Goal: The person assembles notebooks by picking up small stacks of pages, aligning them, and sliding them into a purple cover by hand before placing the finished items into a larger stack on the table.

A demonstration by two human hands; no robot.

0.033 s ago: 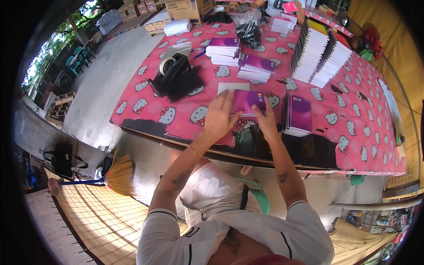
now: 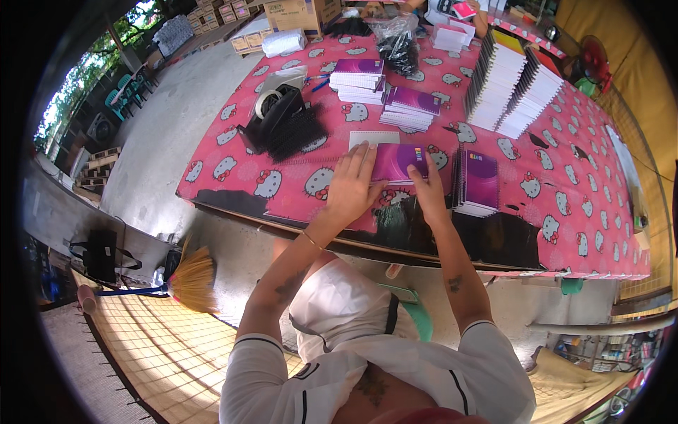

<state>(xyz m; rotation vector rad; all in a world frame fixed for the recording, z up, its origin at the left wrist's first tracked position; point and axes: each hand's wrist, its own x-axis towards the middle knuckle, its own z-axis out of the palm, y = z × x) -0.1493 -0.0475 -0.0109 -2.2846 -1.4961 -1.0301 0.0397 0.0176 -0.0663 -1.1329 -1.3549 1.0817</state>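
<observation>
A purple-covered notebook (image 2: 397,161) lies at the table's near edge between my hands. My left hand (image 2: 351,182) holds its left side, fingers together along the edge and thumb at the near corner. My right hand (image 2: 429,189) grips the right side, with the thumb on the cover and the fingers along the far right edge. Just behind it is a white spiral-bound pad or sheet (image 2: 374,136), partly covered. To the right stands a short stack of purple spiral notebooks (image 2: 480,180). Two more purple stacks, one left (image 2: 357,79) and one right (image 2: 411,106), sit farther back.
A black tape dispenser (image 2: 279,113) and black spiral coils (image 2: 300,134) lie left on the pink patterned table cover (image 2: 233,152). Tall notebook stacks (image 2: 494,85) rise at the back right. A clear bag of black coils (image 2: 399,53) is farther back, near another person's hand (image 2: 480,20).
The notebook has shifted very slightly to the right. My right thumb has moved a little right and nearer on its cover; my left hand has barely moved.
</observation>
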